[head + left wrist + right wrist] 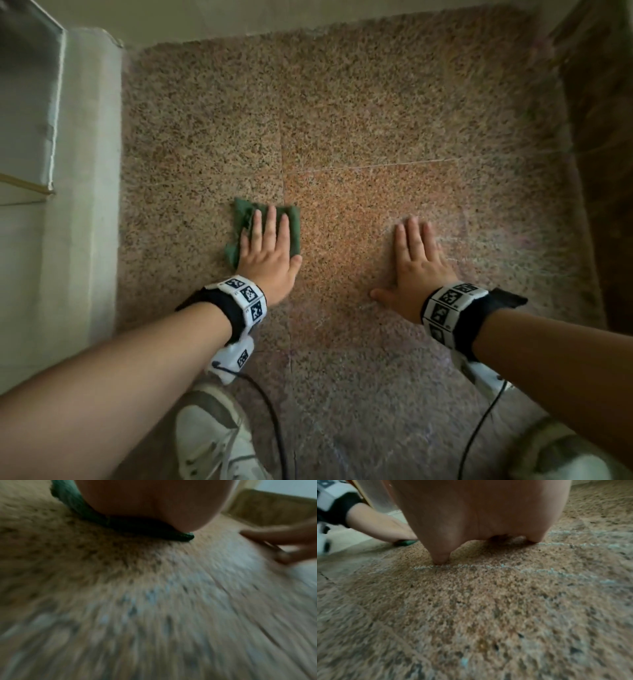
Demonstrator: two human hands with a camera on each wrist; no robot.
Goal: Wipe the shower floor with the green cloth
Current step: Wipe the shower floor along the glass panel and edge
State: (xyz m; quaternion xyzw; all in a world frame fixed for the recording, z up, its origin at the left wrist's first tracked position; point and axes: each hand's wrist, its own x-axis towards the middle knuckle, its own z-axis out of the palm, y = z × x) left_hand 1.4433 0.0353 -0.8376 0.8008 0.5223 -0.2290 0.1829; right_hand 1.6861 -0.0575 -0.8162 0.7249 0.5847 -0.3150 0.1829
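Pressing green cloth (263, 229) flat, left hand (269, 255); floor (376, 120) maybe damp.

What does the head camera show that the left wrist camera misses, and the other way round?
Only the head view shows both whole hands, the left hand flat on the green cloth and the right hand flat on bare floor, plus the wristbands, a shoe and the white ledge. Only the left wrist view shows the cloth's edge pressed under the palm, close up and blurred. Both show the cloth and the speckled shower floor.
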